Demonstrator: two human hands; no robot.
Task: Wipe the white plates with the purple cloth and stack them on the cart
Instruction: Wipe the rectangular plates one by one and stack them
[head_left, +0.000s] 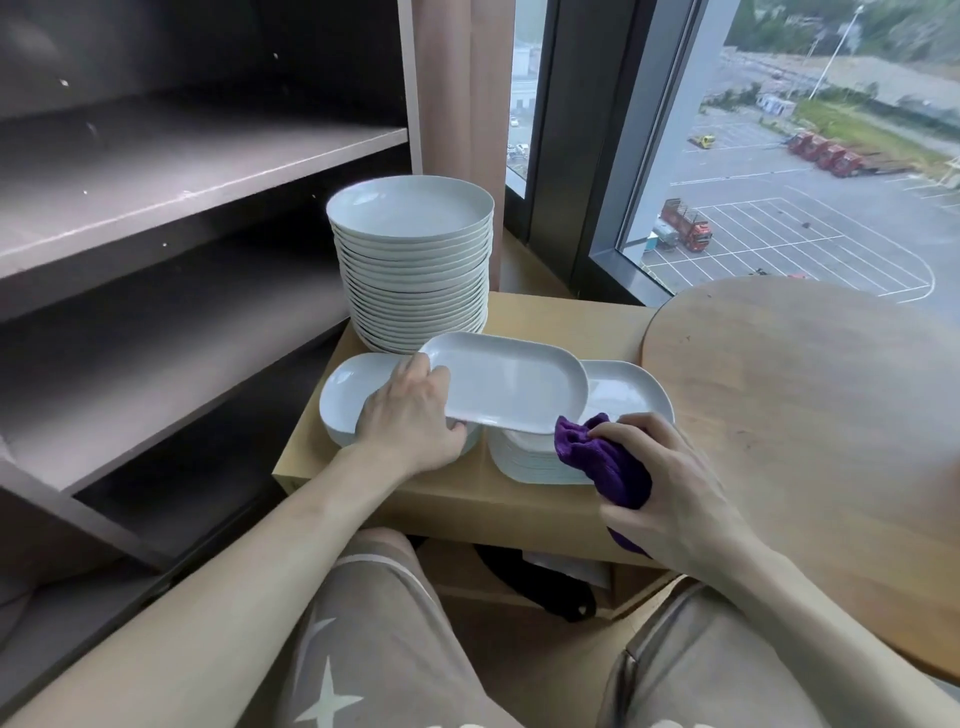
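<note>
White and oblong, the plate (509, 384) in play is held level above the cart's (571, 317) light wooden top, over the gap between two low stacks. The left hand (410, 415) grips its left end, thumb on the rim and fingers curled underneath. The plate's right end overlaps the right stack.

The purple cloth (608, 462) is bunched inside the right hand (670, 483), whose fingers are wrapped round it near the cart's front right corner. The cloth's upper fold reaches the held plate's near right corner; whether the two touch cannot be told.

The left stack of oblong plates (345, 395) sits at the cart's left edge toward the front, partly hidden by the left hand. The right stack of oblong plates (623, 389) sits by the right edge, just beside a round wooden table (805, 415). A tall stack of round white plates (415, 270) stands at the far left corner.

A dark shelf unit (182, 171) rises along the cart's left side, and a window (779, 182) stands beyond the far edge. The person's grey shorts (374, 623) fill the bottom of the view.
</note>
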